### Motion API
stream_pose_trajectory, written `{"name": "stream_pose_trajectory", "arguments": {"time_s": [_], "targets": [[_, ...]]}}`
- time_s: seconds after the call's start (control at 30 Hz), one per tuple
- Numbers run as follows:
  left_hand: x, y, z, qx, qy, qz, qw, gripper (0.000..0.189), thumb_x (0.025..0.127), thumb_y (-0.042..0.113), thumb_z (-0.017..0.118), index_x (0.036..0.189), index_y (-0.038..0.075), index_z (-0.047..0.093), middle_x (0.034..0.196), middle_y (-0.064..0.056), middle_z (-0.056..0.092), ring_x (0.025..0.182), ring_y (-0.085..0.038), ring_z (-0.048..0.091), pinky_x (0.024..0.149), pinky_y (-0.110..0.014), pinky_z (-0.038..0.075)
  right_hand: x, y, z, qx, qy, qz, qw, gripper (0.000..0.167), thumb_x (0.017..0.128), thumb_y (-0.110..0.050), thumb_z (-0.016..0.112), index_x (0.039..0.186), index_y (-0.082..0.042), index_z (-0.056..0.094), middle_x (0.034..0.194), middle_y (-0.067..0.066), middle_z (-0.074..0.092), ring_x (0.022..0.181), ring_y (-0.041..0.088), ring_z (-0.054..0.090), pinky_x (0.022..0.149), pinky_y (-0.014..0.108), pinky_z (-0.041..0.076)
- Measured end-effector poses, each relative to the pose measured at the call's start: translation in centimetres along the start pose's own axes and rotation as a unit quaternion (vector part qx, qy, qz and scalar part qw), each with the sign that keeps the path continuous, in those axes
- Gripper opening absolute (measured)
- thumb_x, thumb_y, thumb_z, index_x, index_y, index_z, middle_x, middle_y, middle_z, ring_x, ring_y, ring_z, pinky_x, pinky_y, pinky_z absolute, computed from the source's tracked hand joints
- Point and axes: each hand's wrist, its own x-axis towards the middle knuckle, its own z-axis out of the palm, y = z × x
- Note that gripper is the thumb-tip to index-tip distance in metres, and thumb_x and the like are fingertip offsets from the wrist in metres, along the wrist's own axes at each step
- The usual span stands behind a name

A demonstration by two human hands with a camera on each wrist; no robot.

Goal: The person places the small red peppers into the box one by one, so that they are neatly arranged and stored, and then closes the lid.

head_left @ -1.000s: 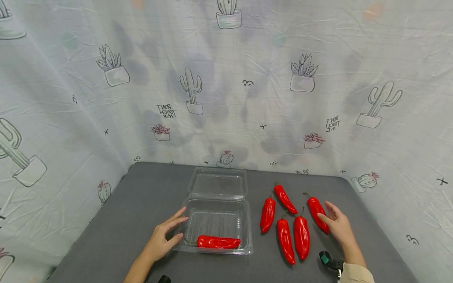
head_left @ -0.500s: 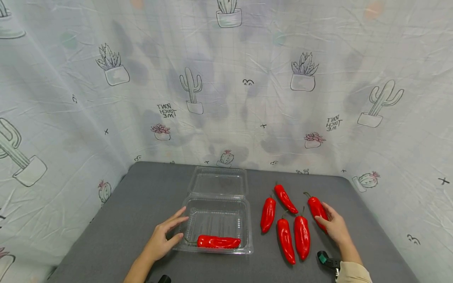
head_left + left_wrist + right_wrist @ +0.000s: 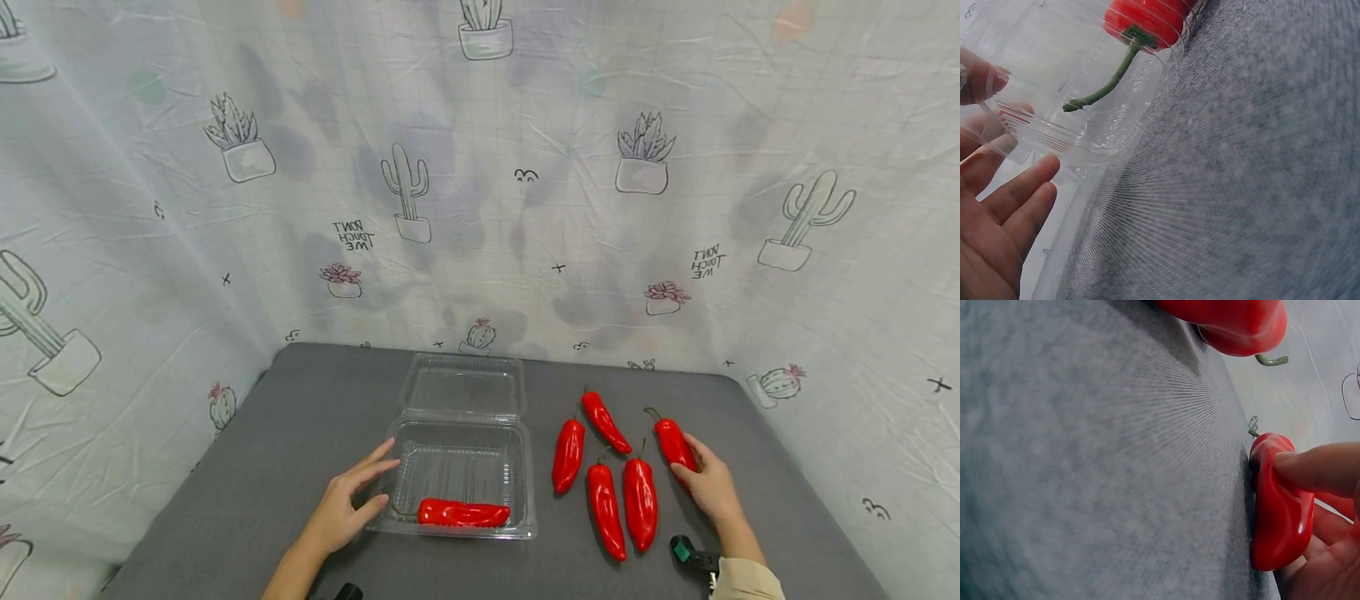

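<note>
A clear plastic clamshell container (image 3: 531,479) lies with its lid back on the grey table. One red chili pepper (image 3: 462,512) is inside, along the near side, its green stem toward the left. My left hand (image 3: 337,508) is at the container's left rim, fingers extended and spread; in the left wrist view the thumb (image 3: 979,78) overlaps the plastic. At the right, my right hand (image 3: 712,483) holds another red chili pepper (image 3: 672,442) between thumb and fingers. The right wrist view shows the thumb pressed on this pepper (image 3: 1275,519), with fingers behind it.
Several more red chili peppers lie between the container and my right hand, including one nearest it (image 3: 640,504). A black device with a green patch (image 3: 690,550) is at the right wrist. A cactus-printed curtain (image 3: 480,208) surrounds the table.
My right hand has closed its thumb and fingers on the rightmost pepper, which has shifted slightly. My left hand and the container have stayed still.
</note>
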Motion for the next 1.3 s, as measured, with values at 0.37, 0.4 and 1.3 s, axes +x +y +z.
{"name": "stream_pose_trajectory", "arguments": {"time_s": [0.37, 0.4, 1.3], "targets": [[0.0, -0.1, 0.0, -0.003, -0.001, 0.001, 1.0000, 0.044, 0.081, -0.005, 0.066, 0.124, -0.002, 0.058, 0.143, -0.026, 0.042, 0.135, -0.008, 0.038, 0.101, -0.012, 0.037, -0.3, -0.3, 0.3, 0.025, 0.016, 0.010, 0.9995, 0.062, 0.091, -0.007, 0.058, 0.145, 0.004, 0.030, 0.144, 0.032, 0.034, 0.129, 0.043, 0.038, 0.103, 0.051, 0.033], [0.0, -0.1, 0.0, -0.004, -0.002, 0.000, 1.0000, 0.044, 0.081, -0.005, 0.066, 0.124, -0.002, 0.058, 0.143, -0.026, 0.042, 0.135, -0.008, 0.038, 0.101, -0.012, 0.037, -0.4, -0.3, 0.3, 0.027, 0.018, 0.010, 0.9994, 0.062, 0.091, -0.007, 0.058, 0.145, 0.004, 0.030, 0.144, 0.032, 0.034, 0.129, 0.042, 0.038, 0.103, 0.050, 0.033], [0.0, 0.1, 0.0, -0.001, -0.005, -0.010, 0.9999, 0.045, 0.082, -0.003, 0.065, 0.126, 0.002, 0.058, 0.144, -0.025, 0.041, 0.135, -0.005, 0.037, 0.100, -0.016, 0.041, -1.7, -4.0, 0.2, 0.064, 0.044, -0.061, 0.9951, 0.057, 0.092, -0.007, 0.058, 0.143, 0.003, 0.035, 0.143, 0.030, 0.039, 0.125, 0.024, 0.047, 0.078, -0.007, 0.031]]}}
